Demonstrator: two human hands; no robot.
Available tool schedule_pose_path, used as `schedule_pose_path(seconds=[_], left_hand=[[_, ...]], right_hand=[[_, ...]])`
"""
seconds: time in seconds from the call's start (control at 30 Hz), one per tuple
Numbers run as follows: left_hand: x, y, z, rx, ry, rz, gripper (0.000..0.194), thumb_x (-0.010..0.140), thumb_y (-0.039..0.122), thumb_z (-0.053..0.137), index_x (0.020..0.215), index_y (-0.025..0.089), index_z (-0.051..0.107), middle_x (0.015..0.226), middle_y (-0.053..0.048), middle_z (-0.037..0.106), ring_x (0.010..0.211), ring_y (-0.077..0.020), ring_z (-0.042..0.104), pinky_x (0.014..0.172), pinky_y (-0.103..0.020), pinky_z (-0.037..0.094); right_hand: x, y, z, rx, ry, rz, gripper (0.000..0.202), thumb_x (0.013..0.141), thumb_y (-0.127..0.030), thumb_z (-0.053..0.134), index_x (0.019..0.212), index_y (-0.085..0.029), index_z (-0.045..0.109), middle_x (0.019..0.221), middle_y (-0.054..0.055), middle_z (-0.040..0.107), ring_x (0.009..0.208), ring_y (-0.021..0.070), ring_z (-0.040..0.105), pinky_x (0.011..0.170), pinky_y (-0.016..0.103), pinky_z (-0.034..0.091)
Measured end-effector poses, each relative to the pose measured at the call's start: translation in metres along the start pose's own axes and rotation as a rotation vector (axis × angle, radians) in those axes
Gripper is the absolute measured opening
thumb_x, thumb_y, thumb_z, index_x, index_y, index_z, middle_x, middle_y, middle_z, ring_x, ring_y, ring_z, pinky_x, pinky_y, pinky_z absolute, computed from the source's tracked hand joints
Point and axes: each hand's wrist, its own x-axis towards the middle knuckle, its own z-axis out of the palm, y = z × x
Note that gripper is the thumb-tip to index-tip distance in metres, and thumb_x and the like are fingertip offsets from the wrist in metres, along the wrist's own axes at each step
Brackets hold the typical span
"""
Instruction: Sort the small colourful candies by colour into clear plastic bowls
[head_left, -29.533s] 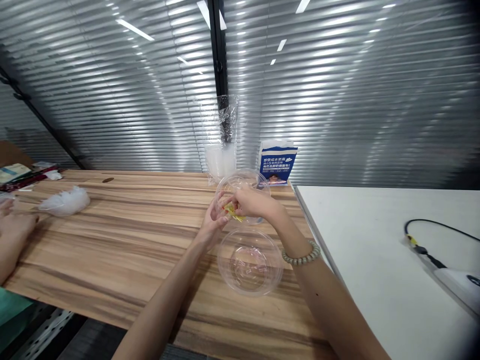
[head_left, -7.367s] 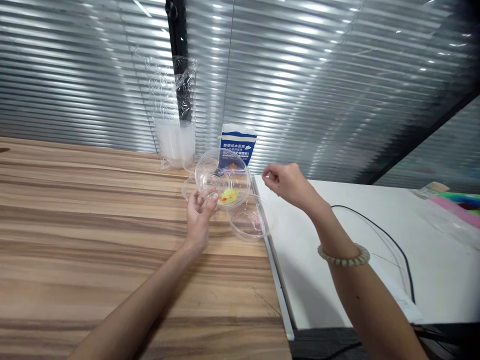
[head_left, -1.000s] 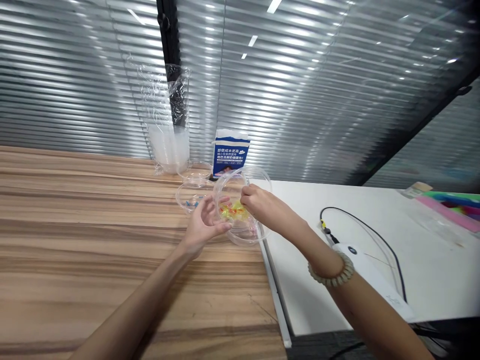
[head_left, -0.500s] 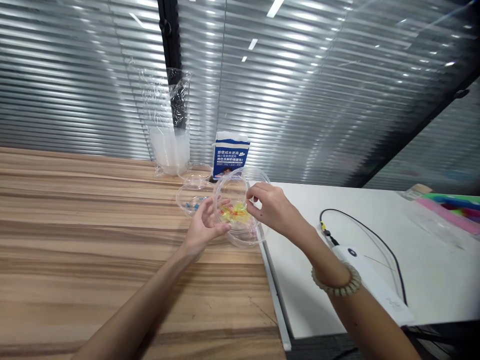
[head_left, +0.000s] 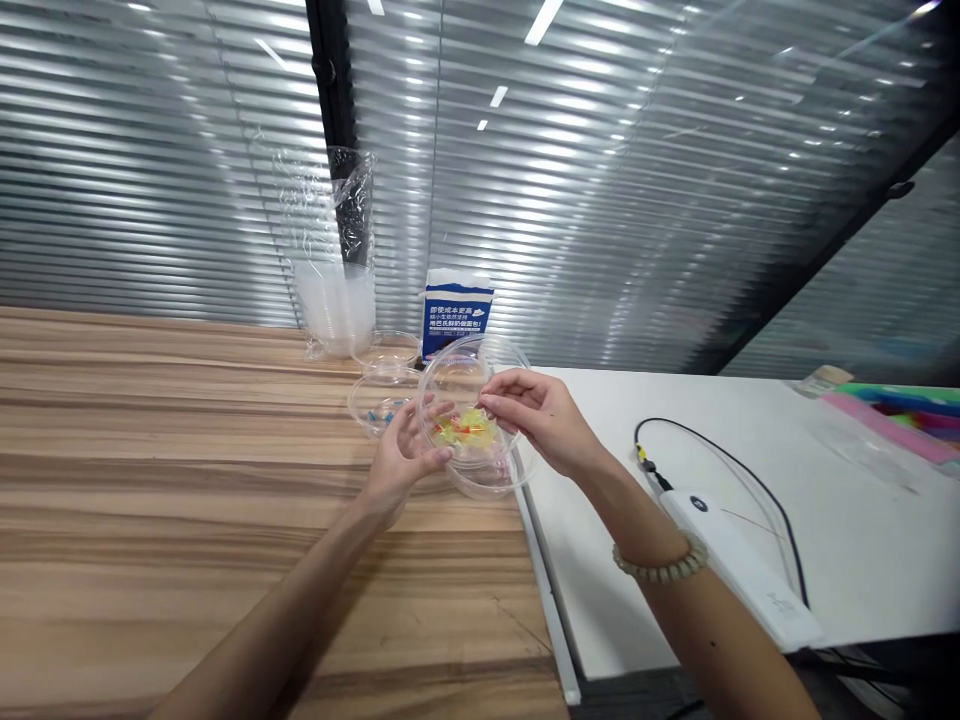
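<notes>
A clear round plastic bowl (head_left: 459, 378) is tilted up in my left hand (head_left: 405, 457), whose fingers and thumb grip its left side. Yellow and orange small pieces (head_left: 463, 430) lie inside it. My right hand (head_left: 541, 412) is over the bowl's right side, thumb and forefinger pinched together; whatever is between the fingertips is too small to make out. Another clear bowl (head_left: 360, 402) with blue pieces stands just behind my left hand. Beneath the held bowl is a further clear bowl (head_left: 480, 488) with pinkish pieces.
Stacked clear tubs in a plastic bag (head_left: 335, 310), an additional clear bowl (head_left: 386, 347) and a blue-and-white packet (head_left: 456, 315) stand at the back. On the white table (head_left: 607, 600) lie a white device (head_left: 739, 565), a black cable (head_left: 739, 480) and colourful items (head_left: 892, 425).
My right hand's fingertips have moved slightly left and inward over the bowl, and the thumb and forefinger have closed together. My left hand still holds the bowl.
</notes>
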Motion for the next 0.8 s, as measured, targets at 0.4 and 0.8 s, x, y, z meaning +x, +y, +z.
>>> schedule_pose_path(seconds=[0.4,0.8], left_hand=[[0.000,0.000,-0.001,-0.012,0.016,-0.021,0.072,0.057,0.028,0.086,0.119,0.020,0.050,0.130,-0.014,0.057,0.124,-0.0314,0.051,0.098,-0.042,0.045],[-0.001,-0.001,0.000,0.010,-0.025,-0.011,0.073,0.055,0.027,0.087,0.118,0.021,0.051,0.130,-0.015,0.057,0.126,-0.0322,0.049,0.096,-0.042,0.048]], right_hand=[[-0.003,0.005,0.001,0.163,0.023,0.083,0.026,0.072,-0.037,0.075,0.085,-0.016,0.068,0.078,0.005,0.068,0.061,0.0090,0.053,0.048,0.021,0.040],[0.003,-0.013,0.005,-0.943,0.050,-0.314,0.016,0.080,-0.005,0.056,0.080,-0.016,0.068,0.072,0.002,0.067,0.064,0.0132,0.060,0.060,0.025,0.045]])
